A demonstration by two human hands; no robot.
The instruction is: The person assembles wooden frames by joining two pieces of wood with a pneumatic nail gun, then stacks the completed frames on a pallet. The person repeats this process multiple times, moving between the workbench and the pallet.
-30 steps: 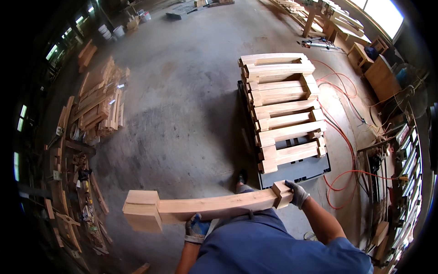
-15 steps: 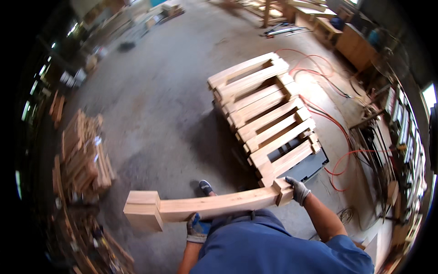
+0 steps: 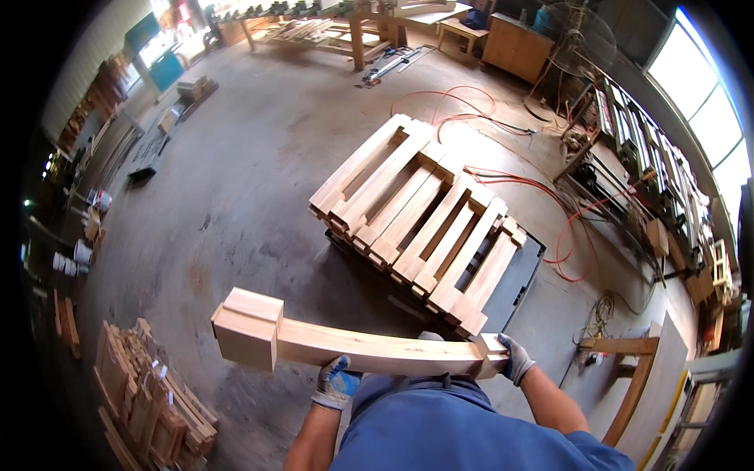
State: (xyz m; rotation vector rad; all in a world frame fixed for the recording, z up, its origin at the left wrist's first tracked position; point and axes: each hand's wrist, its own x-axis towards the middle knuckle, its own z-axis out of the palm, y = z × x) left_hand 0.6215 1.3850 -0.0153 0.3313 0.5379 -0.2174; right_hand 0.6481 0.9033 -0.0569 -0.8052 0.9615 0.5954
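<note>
Hands are well apart, both clamped on one timber beam (image 3: 377,348). The left hand (image 3: 338,382), gloved, bears it left of the middle, thumb against the near lower edge; its fingers are out of sight under the wood. The right hand (image 3: 514,359), also gloved, grips the smaller right end block (image 3: 491,353).

The beam is held crosswise in front of the body, long axis running left to right. Its larger left end block (image 3: 250,334) projects well beyond the left hand, unsupported at that end.

Principal relation: a stack of wooden pieces (image 3: 385,176) lies on the far side of the beam. Its near corner lies just beyond the right end block, so the right hand is the nearer to it. The pieces in the stack run from near left to far right, at an angle to the beam. Whether beam and stack touch cannot be told from this view.

The stack rests on a dark platform (image 3: 525,271), bare at its right end, on the concrete floor (image 3: 243,173). Red hose (image 3: 542,187) lies to the right, a wood pile (image 3: 153,408) at near left. A tabletop (image 3: 428,17) stands at the far side.
</note>
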